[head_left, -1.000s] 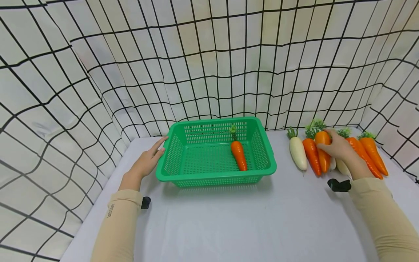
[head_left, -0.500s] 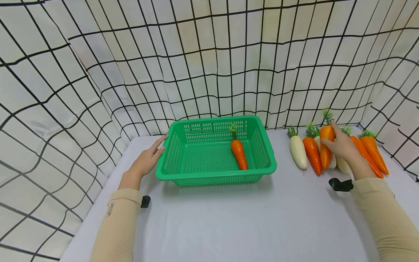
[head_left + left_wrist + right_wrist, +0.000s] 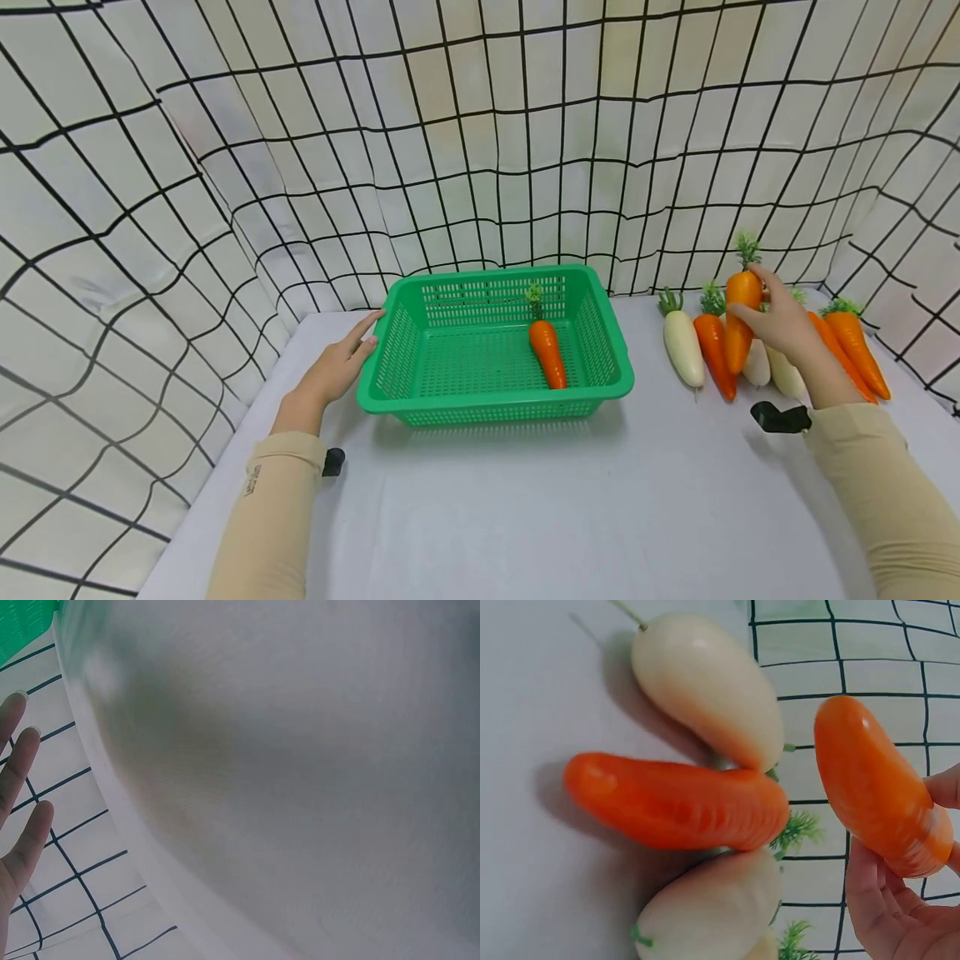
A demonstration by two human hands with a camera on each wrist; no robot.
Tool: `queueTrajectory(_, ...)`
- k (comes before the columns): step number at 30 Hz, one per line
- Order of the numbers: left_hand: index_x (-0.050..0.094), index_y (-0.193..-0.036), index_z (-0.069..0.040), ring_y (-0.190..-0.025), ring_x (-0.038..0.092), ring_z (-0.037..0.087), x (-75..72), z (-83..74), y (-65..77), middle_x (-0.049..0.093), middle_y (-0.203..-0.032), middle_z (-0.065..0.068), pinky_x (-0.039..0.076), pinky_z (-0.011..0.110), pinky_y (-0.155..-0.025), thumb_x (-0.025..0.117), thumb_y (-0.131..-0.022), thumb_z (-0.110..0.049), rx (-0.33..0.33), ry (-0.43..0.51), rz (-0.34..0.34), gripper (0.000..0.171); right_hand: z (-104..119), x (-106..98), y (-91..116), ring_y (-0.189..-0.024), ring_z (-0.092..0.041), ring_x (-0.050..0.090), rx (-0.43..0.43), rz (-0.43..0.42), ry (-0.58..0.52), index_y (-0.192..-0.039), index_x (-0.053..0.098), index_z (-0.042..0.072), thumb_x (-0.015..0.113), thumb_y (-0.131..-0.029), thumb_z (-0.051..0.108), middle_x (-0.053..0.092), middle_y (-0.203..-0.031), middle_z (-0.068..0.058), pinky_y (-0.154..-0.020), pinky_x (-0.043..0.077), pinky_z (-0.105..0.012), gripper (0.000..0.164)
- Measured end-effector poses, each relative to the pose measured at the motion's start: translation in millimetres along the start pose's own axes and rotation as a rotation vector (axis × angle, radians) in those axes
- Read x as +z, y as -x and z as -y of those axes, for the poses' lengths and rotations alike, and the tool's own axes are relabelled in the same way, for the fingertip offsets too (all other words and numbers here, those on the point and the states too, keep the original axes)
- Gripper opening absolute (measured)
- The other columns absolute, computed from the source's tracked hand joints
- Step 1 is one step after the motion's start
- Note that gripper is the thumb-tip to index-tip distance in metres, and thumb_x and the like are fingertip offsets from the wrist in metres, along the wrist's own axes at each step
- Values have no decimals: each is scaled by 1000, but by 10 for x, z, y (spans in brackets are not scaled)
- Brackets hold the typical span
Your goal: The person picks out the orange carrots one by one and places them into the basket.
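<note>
My right hand [image 3: 786, 321] grips an orange carrot [image 3: 741, 321] with a leafy green top, held above a row of vegetables. In the right wrist view the carrot [image 3: 877, 787] sits between thumb and fingers, lifted apart from the others. Beneath it lie a red-orange carrot [image 3: 715, 354] and a white radish [image 3: 756, 363]. My left hand [image 3: 333, 373] rests its fairly straight fingers against the left rim of a green plastic basket [image 3: 495, 405]. Inside that basket, towards the right, lies one carrot [image 3: 547, 354]. The left wrist view catches only some fingers [image 3: 30, 840] and a basket corner [image 3: 22, 626].
A white radish [image 3: 683, 350] lies at the left end of the row. Another pale radish [image 3: 784, 379] and two orange carrots, one at the far right [image 3: 855, 354], lie by my right forearm. Black netting [image 3: 495, 158] over white walls borders the white table [image 3: 495, 508].
My right hand has lifted the carrot out of the row, up and slightly back, uncovering more of the white radish beneath. My left hand stays at the basket rim.
</note>
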State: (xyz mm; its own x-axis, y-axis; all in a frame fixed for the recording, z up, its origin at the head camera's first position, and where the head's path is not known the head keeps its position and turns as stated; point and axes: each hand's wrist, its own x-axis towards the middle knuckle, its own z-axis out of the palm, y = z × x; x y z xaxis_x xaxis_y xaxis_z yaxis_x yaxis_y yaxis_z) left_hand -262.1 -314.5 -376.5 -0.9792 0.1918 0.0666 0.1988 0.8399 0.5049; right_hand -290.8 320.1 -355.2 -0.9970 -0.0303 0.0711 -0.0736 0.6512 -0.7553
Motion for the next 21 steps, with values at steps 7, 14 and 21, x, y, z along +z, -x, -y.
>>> queueTrajectory(7, 17, -166, -25, -130, 47, 58, -6, -4, -10, 43, -149, 36, 39, 72, -98, 24, -111, -52, -9, 5, 0, 61, 148, 1, -26, -119, -58, 47, -27, 18, -91, -165, 3, 6, 53, -107, 31, 25, -145, -47, -70, 58, -26, 80)
queueTrajectory(14, 16, -166, -27, -131, 46, 58, -4, 13, -16, 43, -150, 35, 38, 73, -99, 24, -111, -52, -5, 4, 1, 61, 329, 20, -73, -115, -53, 52, -40, 37, -112, -165, 6, 8, 55, -107, 31, 26, -145, -44, -74, 60, -35, 80)
queueTrajectory(21, 16, -166, -27, -129, 49, 57, 0, 32, -17, 46, -150, 30, 40, 71, -98, 24, -112, -51, 10, -7, -2, 60, 550, 55, -122, -103, -31, 61, -44, 76, -121, -166, 7, 11, 58, -106, 33, 27, -146, -39, -74, 58, -28, 82)
